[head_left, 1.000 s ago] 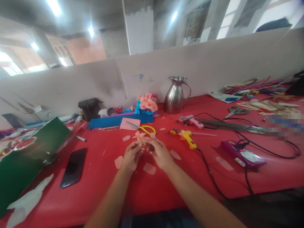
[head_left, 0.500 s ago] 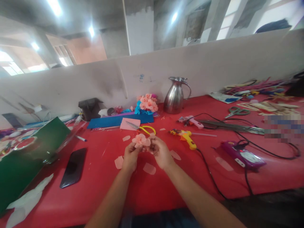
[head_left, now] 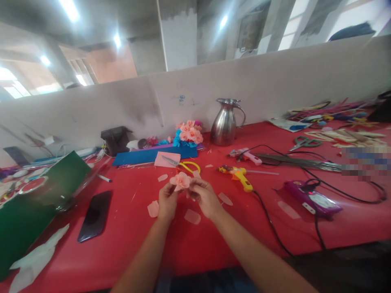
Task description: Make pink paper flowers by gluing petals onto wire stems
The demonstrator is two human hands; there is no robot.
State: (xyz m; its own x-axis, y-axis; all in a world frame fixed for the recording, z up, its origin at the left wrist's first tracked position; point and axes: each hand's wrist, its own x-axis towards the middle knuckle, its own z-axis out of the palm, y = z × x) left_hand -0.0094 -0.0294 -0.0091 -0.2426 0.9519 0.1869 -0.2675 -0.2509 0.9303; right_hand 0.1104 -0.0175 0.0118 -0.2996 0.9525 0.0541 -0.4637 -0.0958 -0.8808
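Note:
My left hand point(head_left: 168, 199) and my right hand point(head_left: 205, 196) meet above the red table point(head_left: 214, 240), both pinched on a small pink paper flower point(head_left: 181, 180) that faces up between the fingertips. Loose pink paper petals point(head_left: 192, 216) lie on the cloth around and under my hands. Yellow-handled scissors point(head_left: 183, 164) rest just beyond the flower on a pink sheet. A yellow glue gun point(head_left: 240, 176) lies a short way to the right of my right hand.
A black phone point(head_left: 94, 215) and a green sheet point(head_left: 33, 199) lie left. A steel jug point(head_left: 225, 122), a pink flower bunch point(head_left: 189, 133) and blue paper stand at the back. A purple device point(head_left: 311, 200) with black cables, wires and green scissors point(head_left: 304, 142) fill the right.
The flower has been turned up from behind my fingers so its open face shows, and both hands have shifted slightly while pinching it.

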